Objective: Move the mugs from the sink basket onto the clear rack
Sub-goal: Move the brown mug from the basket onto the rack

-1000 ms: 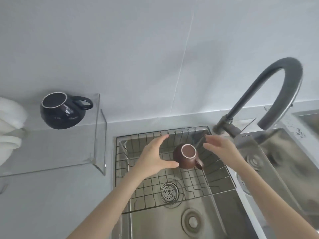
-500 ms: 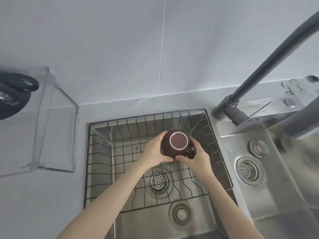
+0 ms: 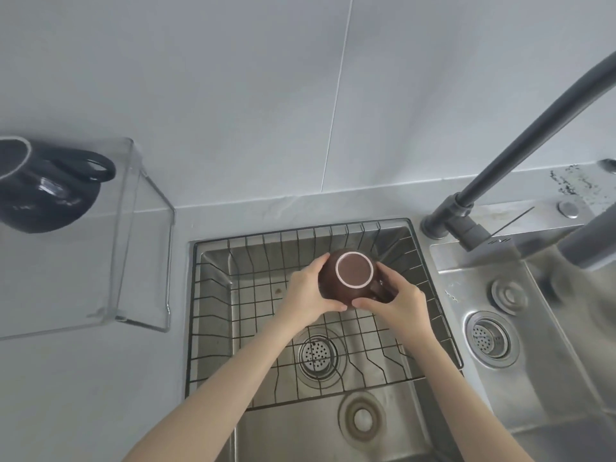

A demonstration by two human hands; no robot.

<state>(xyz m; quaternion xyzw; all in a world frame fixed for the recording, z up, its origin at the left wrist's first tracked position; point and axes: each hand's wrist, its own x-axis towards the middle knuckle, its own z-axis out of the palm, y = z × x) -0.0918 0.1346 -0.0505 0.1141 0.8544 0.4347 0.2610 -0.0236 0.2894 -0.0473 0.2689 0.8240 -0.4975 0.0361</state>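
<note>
We are cupping the brown mug [image 3: 350,278] between our left hand [image 3: 308,293] and right hand [image 3: 401,303], fingers [image 3: 333,306] wrapping its sides, over the sink basket [image 3: 213,295]; the black mug [image 3: 46,191] is sitting on the clear rack [image 3: 133,261], well left.

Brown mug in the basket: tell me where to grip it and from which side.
Grip the brown mug by its round body, one palm from each side. It sits upside down, foot ring up, handle low on the right, as the left hand and right hand now cup it.
</note>
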